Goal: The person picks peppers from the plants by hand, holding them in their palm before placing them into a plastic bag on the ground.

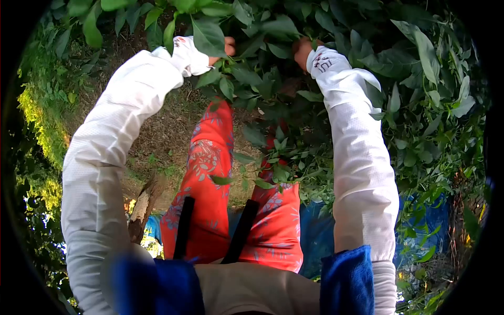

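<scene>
My left hand [229, 47] reaches into the leafy green plant [247, 73] at the top of the head view. A broad leaf [209, 37] covers much of it, and the fingers that show are curled. To the right, my right hand [302, 51] is in among the same foliage with its fingers bent inward. Whatever either hand grips is hidden by leaves. Both arms are stretched forward in white sleeves, and dark leaves and thin stems hang between the two hands.
Dry brown ground [168, 121] lies below the left arm, with a cut wooden trunk [146, 205] nearby. Dense foliage [420, 94] crowds the right side. Blue sheeting [317, 226] shows behind the red patterned trousers [210, 157]. Dark straps hang over the lap.
</scene>
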`<act>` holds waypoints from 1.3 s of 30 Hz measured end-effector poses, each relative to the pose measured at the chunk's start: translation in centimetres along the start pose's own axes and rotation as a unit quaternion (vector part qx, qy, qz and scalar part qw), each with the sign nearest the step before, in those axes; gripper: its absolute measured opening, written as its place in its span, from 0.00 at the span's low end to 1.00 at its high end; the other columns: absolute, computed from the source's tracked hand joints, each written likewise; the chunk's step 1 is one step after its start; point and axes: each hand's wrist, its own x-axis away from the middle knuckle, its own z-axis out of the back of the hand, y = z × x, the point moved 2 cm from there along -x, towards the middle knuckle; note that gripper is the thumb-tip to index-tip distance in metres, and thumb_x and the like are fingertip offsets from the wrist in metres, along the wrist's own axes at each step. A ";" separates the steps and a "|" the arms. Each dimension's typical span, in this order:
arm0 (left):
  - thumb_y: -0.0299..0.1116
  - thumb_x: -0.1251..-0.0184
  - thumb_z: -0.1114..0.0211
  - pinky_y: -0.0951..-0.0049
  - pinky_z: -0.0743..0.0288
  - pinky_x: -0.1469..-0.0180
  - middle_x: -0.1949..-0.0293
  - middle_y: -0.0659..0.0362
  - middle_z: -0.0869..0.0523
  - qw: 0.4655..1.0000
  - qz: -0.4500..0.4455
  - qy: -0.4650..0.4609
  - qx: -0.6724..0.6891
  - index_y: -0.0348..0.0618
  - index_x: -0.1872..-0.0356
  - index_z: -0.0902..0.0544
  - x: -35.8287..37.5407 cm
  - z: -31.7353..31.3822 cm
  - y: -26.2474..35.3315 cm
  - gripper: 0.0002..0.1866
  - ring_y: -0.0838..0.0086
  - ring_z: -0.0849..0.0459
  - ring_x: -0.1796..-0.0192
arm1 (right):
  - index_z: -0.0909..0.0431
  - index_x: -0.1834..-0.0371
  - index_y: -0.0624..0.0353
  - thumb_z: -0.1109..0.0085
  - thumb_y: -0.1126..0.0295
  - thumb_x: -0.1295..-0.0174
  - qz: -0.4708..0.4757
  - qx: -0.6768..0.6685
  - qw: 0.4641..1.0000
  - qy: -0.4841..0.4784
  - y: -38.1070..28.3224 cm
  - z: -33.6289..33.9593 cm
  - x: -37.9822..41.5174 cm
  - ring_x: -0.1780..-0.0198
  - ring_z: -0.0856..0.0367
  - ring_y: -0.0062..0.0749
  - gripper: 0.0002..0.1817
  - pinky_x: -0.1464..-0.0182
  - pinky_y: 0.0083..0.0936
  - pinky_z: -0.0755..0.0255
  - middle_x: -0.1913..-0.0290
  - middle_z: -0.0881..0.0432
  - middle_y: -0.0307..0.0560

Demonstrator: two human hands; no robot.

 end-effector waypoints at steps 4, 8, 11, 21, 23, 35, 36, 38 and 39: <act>0.25 0.59 0.37 0.67 0.29 0.58 0.59 0.54 0.27 0.991 0.030 -0.123 0.039 0.41 0.62 0.27 0.4 3.5 1.5 0.18 0.56 0.25 0.57 | 0.29 0.50 0.57 0.62 0.78 0.49 -0.024 -0.211 0.976 0.053 -1.6 -0.7 1.2 0.60 0.22 0.43 0.22 0.69 0.31 0.25 0.56 0.22 0.48; 0.27 0.48 0.45 0.65 0.30 0.52 0.56 0.51 0.23 0.987 0.054 -0.128 -0.075 0.46 0.58 0.24 0.7 1.7 1.3 0.13 0.58 0.25 0.51 | 0.29 0.49 0.50 0.54 0.67 0.51 0.023 0.150 0.987 0.060 -2.6 -4.3 0.0 0.51 0.28 0.54 0.22 0.51 0.40 0.32 0.55 0.23 0.54; 0.30 0.46 0.45 0.64 0.29 0.53 0.57 0.52 0.22 0.993 0.030 -0.069 -0.086 0.46 0.56 0.25 2.0 -0.9 -0.8 0.14 0.56 0.23 0.55 | 0.26 0.50 0.50 0.53 0.56 0.50 0.007 0.308 0.951 -0.019 -1.4 -6.2 -2.3 0.47 0.31 0.50 0.23 0.46 0.38 0.35 0.48 0.27 0.51; 0.23 0.53 0.45 0.62 0.29 0.53 0.55 0.53 0.25 0.987 0.062 -0.149 -0.027 0.46 0.53 0.27 3.2 1.0 2.6 0.21 0.54 0.24 0.55 | 0.32 0.47 0.54 0.45 0.59 0.49 -0.274 -0.055 0.922 0.267 0.4 -3.7 2.4 0.48 0.28 0.45 0.25 0.47 0.35 0.33 0.46 0.29 0.52; 0.22 0.55 0.45 0.62 0.31 0.51 0.55 0.52 0.26 0.988 0.056 -0.134 0.053 0.45 0.54 0.26 3.1 1.5 3.6 0.21 0.53 0.25 0.53 | 0.28 0.51 0.50 0.39 0.62 0.54 -0.274 0.059 0.955 0.096 0.3 -3.1 3.1 0.50 0.26 0.46 0.23 0.49 0.33 0.32 0.51 0.25 0.51; 0.26 0.66 0.33 0.64 0.25 0.61 0.59 0.57 0.24 0.982 -0.034 -0.009 0.185 0.43 0.68 0.22 -1.8 3.3 11.0 0.16 0.63 0.20 0.61 | 0.25 0.72 0.59 0.43 0.67 0.53 -0.011 -0.172 0.880 0.442 1.5 -7.9 5.9 0.70 0.26 0.48 0.08 0.68 0.39 0.32 0.76 0.25 0.50; 0.26 0.67 0.33 0.62 0.26 0.59 0.57 0.55 0.25 0.993 -0.042 0.010 0.106 0.43 0.68 0.22 -3.1 2.4 10.2 0.17 0.60 0.20 0.59 | 0.26 0.73 0.59 0.43 0.67 0.53 -0.002 -0.192 0.877 0.441 1.7 -7.8 5.9 0.71 0.26 0.48 0.08 0.68 0.39 0.32 0.77 0.25 0.50; 0.28 0.69 0.32 0.63 0.27 0.54 0.57 0.52 0.24 1.000 0.022 -0.007 0.006 0.42 0.66 0.22 -5.0 0.0 8.5 0.20 0.57 0.21 0.57 | 0.26 0.73 0.61 0.43 0.72 0.55 0.045 -0.269 0.845 0.460 1.8 -7.6 6.1 0.71 0.25 0.42 0.06 0.68 0.33 0.32 0.76 0.24 0.49; 0.31 0.70 0.32 0.64 0.28 0.53 0.60 0.50 0.23 0.984 0.101 -0.140 -0.041 0.43 0.65 0.22 -4.8 -0.1 8.4 0.21 0.56 0.22 0.56 | 0.26 0.73 0.61 0.43 0.75 0.55 0.068 -0.306 0.825 0.470 2.0 -7.4 6.2 0.71 0.24 0.39 0.06 0.68 0.30 0.32 0.76 0.24 0.49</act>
